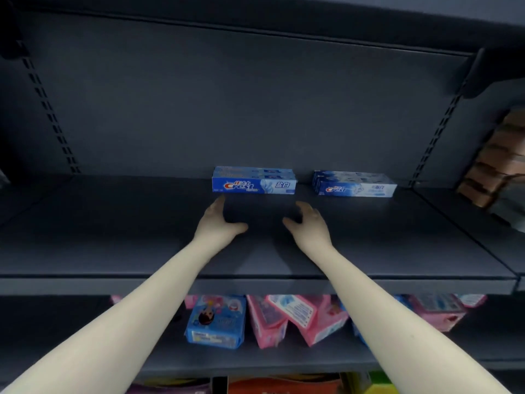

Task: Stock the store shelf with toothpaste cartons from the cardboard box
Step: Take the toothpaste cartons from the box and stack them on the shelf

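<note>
Head view: rear cartons half-hidden.

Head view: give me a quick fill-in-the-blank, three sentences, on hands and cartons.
1. The left hand and right hand hold ____.
2. The toothpaste cartons on the shelf form ____ separate groups.
3. The left hand's fingers reach nearest the ____ group.

Missing: nothing; two; left
</note>
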Motion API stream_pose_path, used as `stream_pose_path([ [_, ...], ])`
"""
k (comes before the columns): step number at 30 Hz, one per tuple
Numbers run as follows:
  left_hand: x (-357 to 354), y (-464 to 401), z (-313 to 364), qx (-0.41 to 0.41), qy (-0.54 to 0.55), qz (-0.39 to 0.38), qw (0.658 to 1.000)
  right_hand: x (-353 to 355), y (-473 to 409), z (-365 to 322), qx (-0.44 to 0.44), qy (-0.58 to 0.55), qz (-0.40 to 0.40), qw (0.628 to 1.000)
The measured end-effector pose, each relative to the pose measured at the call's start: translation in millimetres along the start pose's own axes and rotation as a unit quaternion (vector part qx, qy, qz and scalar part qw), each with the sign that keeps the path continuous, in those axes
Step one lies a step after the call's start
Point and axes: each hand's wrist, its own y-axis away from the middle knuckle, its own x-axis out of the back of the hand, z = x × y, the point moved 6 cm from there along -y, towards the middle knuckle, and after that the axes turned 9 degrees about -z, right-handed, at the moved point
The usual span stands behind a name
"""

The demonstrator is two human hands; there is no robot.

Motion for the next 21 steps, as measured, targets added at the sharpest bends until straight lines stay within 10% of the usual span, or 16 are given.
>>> stream_pose_path([
  [21,-137.1,180.2,-41.9,-0.109,-0.384,0.113,0.91,-52.3,192.6,100.2,0.249,0.235,0.115,0.932],
])
